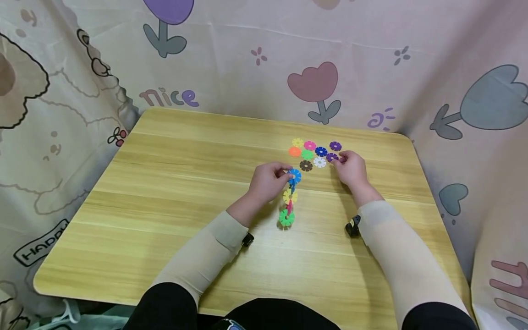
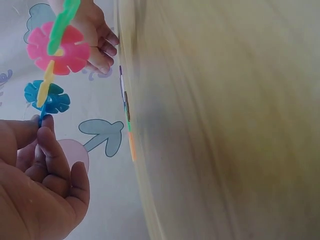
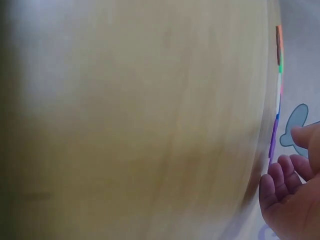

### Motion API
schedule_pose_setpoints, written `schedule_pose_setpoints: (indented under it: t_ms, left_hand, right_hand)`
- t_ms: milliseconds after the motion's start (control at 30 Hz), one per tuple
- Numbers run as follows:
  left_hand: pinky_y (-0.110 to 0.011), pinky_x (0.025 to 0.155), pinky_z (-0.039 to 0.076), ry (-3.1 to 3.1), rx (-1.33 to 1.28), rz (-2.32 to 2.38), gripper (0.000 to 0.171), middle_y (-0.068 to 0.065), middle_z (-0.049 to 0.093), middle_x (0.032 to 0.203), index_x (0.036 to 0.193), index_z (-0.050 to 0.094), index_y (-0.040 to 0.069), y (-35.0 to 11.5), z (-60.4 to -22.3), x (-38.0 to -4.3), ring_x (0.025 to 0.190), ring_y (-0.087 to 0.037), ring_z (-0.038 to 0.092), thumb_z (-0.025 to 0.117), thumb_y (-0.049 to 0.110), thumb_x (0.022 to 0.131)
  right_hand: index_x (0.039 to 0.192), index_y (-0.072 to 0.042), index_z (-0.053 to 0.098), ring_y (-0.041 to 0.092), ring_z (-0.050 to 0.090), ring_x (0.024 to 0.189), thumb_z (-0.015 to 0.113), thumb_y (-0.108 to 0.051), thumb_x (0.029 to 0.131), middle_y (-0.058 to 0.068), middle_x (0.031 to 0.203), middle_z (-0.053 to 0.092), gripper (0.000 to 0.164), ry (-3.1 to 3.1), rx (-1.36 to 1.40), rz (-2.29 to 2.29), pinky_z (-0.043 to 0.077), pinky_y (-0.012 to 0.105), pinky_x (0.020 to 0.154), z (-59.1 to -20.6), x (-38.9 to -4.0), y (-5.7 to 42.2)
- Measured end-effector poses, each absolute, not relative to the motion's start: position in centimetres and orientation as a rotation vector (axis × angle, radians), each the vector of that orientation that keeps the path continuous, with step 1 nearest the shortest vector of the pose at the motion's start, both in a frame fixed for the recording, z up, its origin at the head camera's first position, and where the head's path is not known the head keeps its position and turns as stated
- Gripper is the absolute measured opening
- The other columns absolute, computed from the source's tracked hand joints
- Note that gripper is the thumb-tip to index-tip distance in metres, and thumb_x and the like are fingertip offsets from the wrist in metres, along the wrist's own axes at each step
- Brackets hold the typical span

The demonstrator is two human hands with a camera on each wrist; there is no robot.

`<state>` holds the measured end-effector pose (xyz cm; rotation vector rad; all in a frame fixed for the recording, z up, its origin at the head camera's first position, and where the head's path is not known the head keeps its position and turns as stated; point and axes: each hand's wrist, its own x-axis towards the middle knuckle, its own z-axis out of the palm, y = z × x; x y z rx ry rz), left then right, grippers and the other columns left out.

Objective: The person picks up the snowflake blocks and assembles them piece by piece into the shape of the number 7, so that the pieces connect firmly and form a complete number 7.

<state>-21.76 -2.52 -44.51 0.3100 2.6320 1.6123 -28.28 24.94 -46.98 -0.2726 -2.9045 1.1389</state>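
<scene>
My left hand (image 1: 266, 182) pinches the blue notched disc (image 1: 294, 176) at the top end of a chain of interlocking plastic flower discs. Below it come another blue piece seen nearly edge-on, a yellow disc (image 1: 290, 196), a pink disc (image 2: 59, 48) and a green disc (image 1: 286, 217). In the left wrist view the chain stretches away from thumb and forefinger. My right hand (image 1: 352, 170) is at the loose discs, its fingertips beside a purple disc (image 1: 332, 157); whether they touch it is unclear. In the right wrist view its fingers curl loosely, thumb apart, holding nothing visible.
Several loose discs lie flat near the table's far edge, among them an orange disc (image 1: 294, 151), a brown disc (image 1: 306, 165), a white disc (image 1: 319, 162) and a second purple disc (image 1: 335, 146). A printed curtain (image 1: 231, 68) hangs behind the wooden table (image 1: 165, 206).
</scene>
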Motion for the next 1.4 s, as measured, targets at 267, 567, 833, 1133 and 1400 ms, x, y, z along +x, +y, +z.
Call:
schedule_pose_setpoints:
  t_ms: [267,567,833,1133,1400]
  left_hand:
    - [-0.024,0.053,0.043,2.625,0.319,1.635,0.018,-0.003,0.066,0.080,0.116,0.080,0.007,-2.4,-44.7,-21.8,0.069,-0.016,0.055,0.077,0.016,0.100]
    - [-0.023,0.053,0.043,2.627,0.335,1.630,0.018,-0.002,0.067,0.081,0.115,0.080,0.007,-2.4,-44.7,-21.9,0.069,-0.016,0.055,0.077,0.016,0.100]
    - [-0.023,0.053,0.042,2.623,0.318,1.616,0.019,-0.002,0.067,0.081,0.116,0.080,0.007,-2.4,-44.4,-21.9,0.069,-0.015,0.055,0.077,0.017,0.100]
    - [-0.022,0.054,0.041,2.613,0.308,1.618,0.019,-0.002,0.068,0.083,0.117,0.080,0.006,-2.3,-44.5,-21.9,0.070,-0.016,0.055,0.076,0.016,0.100]
    - [-0.023,0.053,0.040,2.612,0.288,1.611,0.020,-0.002,0.067,0.082,0.117,0.080,0.008,-2.5,-44.8,-21.9,0.068,-0.016,0.054,0.076,0.018,0.100]
  right_hand:
    - [0.148,0.007,0.054,0.038,0.056,0.117,0.059,-0.021,0.109,0.026,0.135,0.060,0.048,-2.983,-0.288,1.094,0.048,0.054,0.108,-47.1,-29.3,25.0]
    - [0.143,0.010,0.057,0.048,0.052,0.137,0.060,-0.025,0.108,0.031,0.144,0.058,0.049,-3.053,-0.289,0.988,0.037,0.057,0.118,-47.4,-30.2,25.4]
    - [0.142,0.008,0.058,0.048,0.051,0.138,0.062,-0.025,0.108,0.029,0.146,0.057,0.048,-3.078,-0.318,0.938,0.037,0.057,0.118,-47.1,-30.5,25.2]
    - [0.146,0.009,0.050,0.045,0.053,0.131,0.061,-0.022,0.107,0.028,0.141,0.056,0.051,-3.016,-0.432,1.081,0.041,0.056,0.115,-47.2,-30.3,25.1]
    - [0.140,0.007,0.056,0.037,0.057,0.117,0.061,-0.013,0.107,0.023,0.130,0.059,0.039,-2.909,-0.463,1.202,0.050,0.049,0.104,-47.3,-29.9,24.8]
